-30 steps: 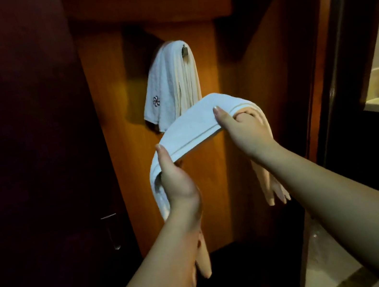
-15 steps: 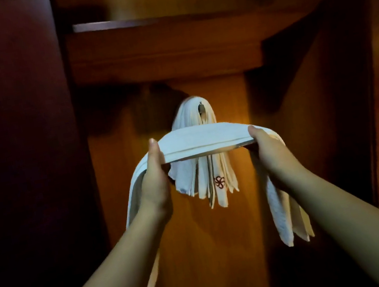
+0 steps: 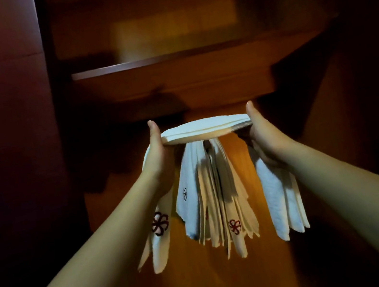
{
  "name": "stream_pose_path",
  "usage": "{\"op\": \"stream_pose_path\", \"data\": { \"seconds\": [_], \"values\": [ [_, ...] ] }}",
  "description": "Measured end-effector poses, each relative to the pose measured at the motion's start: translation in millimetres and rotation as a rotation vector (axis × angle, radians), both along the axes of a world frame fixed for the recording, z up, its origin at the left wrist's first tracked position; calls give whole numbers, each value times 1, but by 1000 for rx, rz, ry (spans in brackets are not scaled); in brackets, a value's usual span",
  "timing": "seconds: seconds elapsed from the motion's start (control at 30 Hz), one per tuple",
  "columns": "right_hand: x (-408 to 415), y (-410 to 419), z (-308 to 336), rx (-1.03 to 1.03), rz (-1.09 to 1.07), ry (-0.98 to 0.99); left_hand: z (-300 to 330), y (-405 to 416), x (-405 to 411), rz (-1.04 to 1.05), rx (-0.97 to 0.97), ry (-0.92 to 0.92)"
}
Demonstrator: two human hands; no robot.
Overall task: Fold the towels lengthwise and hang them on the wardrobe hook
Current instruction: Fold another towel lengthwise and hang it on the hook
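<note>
A white towel (image 3: 206,129) folded lengthwise is stretched level between my two hands, in front of the wardrobe's back panel. My left hand (image 3: 158,153) grips its left part, thumb up against the edge, and one end with a dark red flower mark hangs below that wrist. My right hand (image 3: 261,135) grips the right part, and the other end hangs down beneath it. Behind and just below the stretched span, several white towels (image 3: 214,197) hang in a bunch. The hook is hidden behind the held towel.
A wooden shelf (image 3: 168,58) runs across the wardrobe above my hands, with a thick board under it. A dark door panel (image 3: 7,150) stands on the left. The orange-brown back panel (image 3: 207,279) continues downward below the towels.
Both hands have lifted the folded towel from below the hook to the top of the hanging bunch, covering the hook, and drawn it out flat. The view has tilted upward and moved closer.
</note>
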State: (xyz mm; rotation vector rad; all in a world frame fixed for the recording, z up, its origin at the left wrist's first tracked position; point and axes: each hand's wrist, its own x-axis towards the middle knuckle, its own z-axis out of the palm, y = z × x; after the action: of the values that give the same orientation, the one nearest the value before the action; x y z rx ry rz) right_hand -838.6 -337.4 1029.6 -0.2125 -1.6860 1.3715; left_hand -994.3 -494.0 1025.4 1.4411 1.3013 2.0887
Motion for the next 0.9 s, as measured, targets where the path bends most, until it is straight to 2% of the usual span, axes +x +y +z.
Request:
{"op": "stream_pose_path", "data": {
  "seconds": [0.1,0.27,0.43,0.57,0.8,0.9],
  "values": [
    [-15,22,21,27,-43,-55,17,27,-23,9,-82,9],
    [-55,66,44,26,-69,-122,35,76,-65,107,-99,34],
    [-96,106,56,9,-50,-129,52,115,-100,22,-126,-120],
    [-129,136,61,4,-31,-120,51,144,-133,-109,-66,-275],
    [-172,184,64,-47,-62,-128,50,172,-163,-246,-96,-265],
    [-180,196,65,-12,-17,-148,54,187,-176,-195,-78,-250]
  ]
}}
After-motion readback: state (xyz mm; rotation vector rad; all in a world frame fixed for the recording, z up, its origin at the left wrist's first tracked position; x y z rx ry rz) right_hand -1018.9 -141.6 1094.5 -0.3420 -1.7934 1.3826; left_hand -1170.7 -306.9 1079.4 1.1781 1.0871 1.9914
